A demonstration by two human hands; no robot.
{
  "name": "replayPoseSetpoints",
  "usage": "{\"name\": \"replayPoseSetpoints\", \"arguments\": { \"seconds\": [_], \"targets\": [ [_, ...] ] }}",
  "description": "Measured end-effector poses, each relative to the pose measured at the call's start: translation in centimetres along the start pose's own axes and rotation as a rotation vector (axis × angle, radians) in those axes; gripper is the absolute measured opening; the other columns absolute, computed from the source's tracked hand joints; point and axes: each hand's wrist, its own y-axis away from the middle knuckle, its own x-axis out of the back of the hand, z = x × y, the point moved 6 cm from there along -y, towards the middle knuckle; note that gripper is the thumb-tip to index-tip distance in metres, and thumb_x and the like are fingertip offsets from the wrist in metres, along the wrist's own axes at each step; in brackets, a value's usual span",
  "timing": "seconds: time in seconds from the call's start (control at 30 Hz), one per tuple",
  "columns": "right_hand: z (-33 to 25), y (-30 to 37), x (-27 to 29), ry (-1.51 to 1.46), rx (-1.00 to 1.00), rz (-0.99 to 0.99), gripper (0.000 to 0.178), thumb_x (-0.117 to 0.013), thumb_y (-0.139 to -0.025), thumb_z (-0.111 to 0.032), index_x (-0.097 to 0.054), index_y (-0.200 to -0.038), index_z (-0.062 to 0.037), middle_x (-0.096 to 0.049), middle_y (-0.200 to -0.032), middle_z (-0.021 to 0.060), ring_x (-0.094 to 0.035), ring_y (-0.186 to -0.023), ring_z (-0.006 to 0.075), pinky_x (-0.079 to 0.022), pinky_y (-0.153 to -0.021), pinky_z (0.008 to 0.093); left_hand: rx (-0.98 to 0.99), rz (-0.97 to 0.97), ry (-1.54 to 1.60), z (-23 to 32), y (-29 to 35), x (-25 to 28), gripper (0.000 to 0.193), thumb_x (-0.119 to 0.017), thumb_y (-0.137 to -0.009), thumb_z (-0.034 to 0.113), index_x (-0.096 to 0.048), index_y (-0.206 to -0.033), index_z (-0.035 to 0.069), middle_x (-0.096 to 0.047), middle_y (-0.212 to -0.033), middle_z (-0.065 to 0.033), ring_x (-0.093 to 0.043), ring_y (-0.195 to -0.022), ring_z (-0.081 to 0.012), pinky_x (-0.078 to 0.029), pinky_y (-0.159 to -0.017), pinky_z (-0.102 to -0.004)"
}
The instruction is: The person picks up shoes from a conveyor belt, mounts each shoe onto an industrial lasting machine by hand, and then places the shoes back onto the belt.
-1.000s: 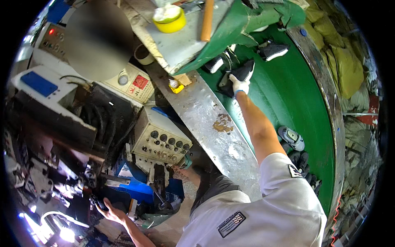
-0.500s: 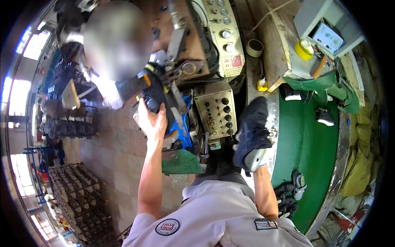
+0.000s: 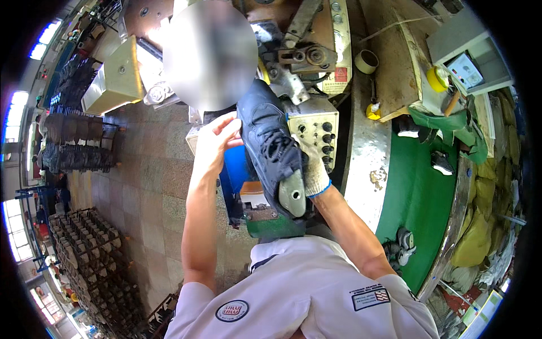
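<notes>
A black lace-up shoe [image 3: 265, 135] with a grey last [image 3: 292, 195] in its opening is tilted in front of the machine, its toe pointing up and away. My right hand [image 3: 314, 168], in a pale knit glove with a blue cuff, grips the shoe from the right near the heel. On the other side, my bare left hand [image 3: 214, 144] has its thumb and fingertips closed at the shoe's left edge near the toe. Behind the toe are the machine's metal clamp arms [image 3: 307, 56]; a blurred patch hides the rest of that spot.
A control box with black knobs [image 3: 316, 127] sits just behind my right hand. To the right, a green bench surface [image 3: 420, 209] bears several shoes [image 3: 403, 243]. Racks of lasts [image 3: 93, 265] stand at the left. A yellow tape roll [image 3: 437, 79] lies by a grey cabinet.
My right hand has brought its shoe leftward from the bench edge to before the machine. My left hand has left the shoe at the machine and now touches this one. The view has shifted left.
</notes>
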Motion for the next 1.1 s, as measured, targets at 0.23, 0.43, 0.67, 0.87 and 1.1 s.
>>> {"name": "replayPoseSetpoints", "arguments": {
  "seconds": [0.23,0.43,0.67,0.87,1.1],
  "targets": [
    [1.6,-6.0,-1.3,0.022,0.066,0.024,0.053,-0.067,-0.096,-0.020,-0.050,-0.142,0.0000,-0.063,-0.121,0.0031,-0.060,-0.103,0.0098,-0.048,-0.092,0.0257,-0.094,0.239,0.032,0.1,-3.5,3.8,0.030,-0.075,-0.086,0.008,-0.067,-0.112,-0.004,-0.067,-0.085,-0.0043,-0.064,-0.069,-0.0118,-0.057,-0.067,-0.0268],
    [0.8,-8.4,-3.5,0.084,0.182,0.039,0.047,-0.063,-0.098,-0.018,-0.052,-0.139,0.0027,-0.066,-0.118,0.0037,-0.061,-0.105,0.0104,-0.047,-0.095,0.0246,-0.235,0.407,0.204,-0.6,-3.7,4.2,0.038,-0.070,-0.084,-0.003,-0.063,-0.121,-0.008,-0.069,-0.110,-0.0162,-0.070,-0.088,-0.0191,-0.058,-0.076,-0.0281],
    [2.5,-10.7,-2.4,0.116,0.222,0.102,0.040,-0.065,-0.097,-0.023,-0.062,-0.127,0.0042,-0.068,-0.113,0.0070,-0.063,-0.100,0.0127,-0.049,-0.091,0.0258,0.031,0.328,0.409,-5.0,-2.7,-0.8,0.049,-0.049,-0.104,0.042,-0.065,-0.119,-0.001,-0.071,-0.104,-0.0066,-0.065,-0.091,-0.0160,-0.051,-0.085,-0.0318],
    [4.5,-10.9,-2.5,-0.072,0.232,0.129,0.044,-0.068,-0.096,-0.024,-0.061,-0.127,0.0066,-0.068,-0.110,0.0067,-0.063,-0.097,0.0129,-0.050,-0.087,0.0261,0.071,0.176,0.270,-5.1,-3.9,0.6,0.049,-0.043,-0.105,0.044,-0.066,-0.114,0.002,-0.070,-0.104,-0.0086,-0.067,-0.090,-0.0175,-0.052,-0.086,-0.0322],
    [4.1,-10.9,-2.7,-0.052,0.198,0.117,0.045,-0.067,-0.097,-0.028,-0.062,-0.124,0.0077,-0.068,-0.109,0.0085,-0.063,-0.094,0.0136,-0.050,-0.086,0.0269,0.069,0.228,0.264,-4.9,-3.7,0.2,0.049,-0.040,-0.107,0.041,-0.066,-0.111,-0.001,-0.069,-0.099,-0.0068,-0.064,-0.088,-0.0148,-0.050,-0.085,-0.0307]
  ]
}}
